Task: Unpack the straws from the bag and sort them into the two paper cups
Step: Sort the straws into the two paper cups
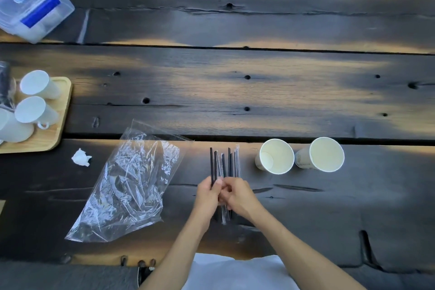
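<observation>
While we look down on the dark plank desk (259, 101), everything for the job sits on the near plank. Biggest item there: the clear plastic bag (127, 186), lying flat and crumpled at left-centre, no straws visible inside. Far left, a wooden tray (60, 125) carries several white cups (33, 85) tipped on their sides; top left, a clear lidded container (35, 7) with a blue strip showing through it

Right of centre we have the two paper cups (275, 156) (326, 154), upright, side by side, rims just about touching, nothing in either as far as we can see

Between bag and cups, our two hands hold one bundle of black straws (223, 165), some in clear wrappers, pointing away from us. Left hand (207, 195) is curled round the left part of the bundle, thumb on top. Right hand (237, 195) grips the right part, fingers tucked against the left hand. Straw ends stick out both above and below the hands, well apart from the bag, near the left cup

Smallest: a crumpled white scrap (81, 158) just left of the bag
</observation>
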`<action>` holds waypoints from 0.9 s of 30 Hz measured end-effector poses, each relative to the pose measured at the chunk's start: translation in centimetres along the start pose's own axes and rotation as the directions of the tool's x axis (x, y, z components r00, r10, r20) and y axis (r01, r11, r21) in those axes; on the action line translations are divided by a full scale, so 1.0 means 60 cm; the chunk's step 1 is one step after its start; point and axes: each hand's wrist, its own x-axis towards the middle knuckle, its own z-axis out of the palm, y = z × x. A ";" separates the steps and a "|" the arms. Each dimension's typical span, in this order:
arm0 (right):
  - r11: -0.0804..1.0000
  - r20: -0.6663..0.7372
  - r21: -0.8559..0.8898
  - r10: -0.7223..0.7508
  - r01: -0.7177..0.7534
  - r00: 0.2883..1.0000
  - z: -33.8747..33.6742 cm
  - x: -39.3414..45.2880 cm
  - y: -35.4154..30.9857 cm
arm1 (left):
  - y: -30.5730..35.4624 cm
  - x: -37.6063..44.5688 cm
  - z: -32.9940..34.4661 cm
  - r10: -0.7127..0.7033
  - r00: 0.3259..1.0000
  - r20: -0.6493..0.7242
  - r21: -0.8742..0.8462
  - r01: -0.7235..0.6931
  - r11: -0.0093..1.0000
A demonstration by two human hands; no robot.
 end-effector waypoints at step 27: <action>0.948 -0.180 -0.248 0.157 -0.199 0.971 -0.034 0.047 0.029 | 0.034 0.065 0.040 0.080 0.984 -0.162 0.488 0.009 0.873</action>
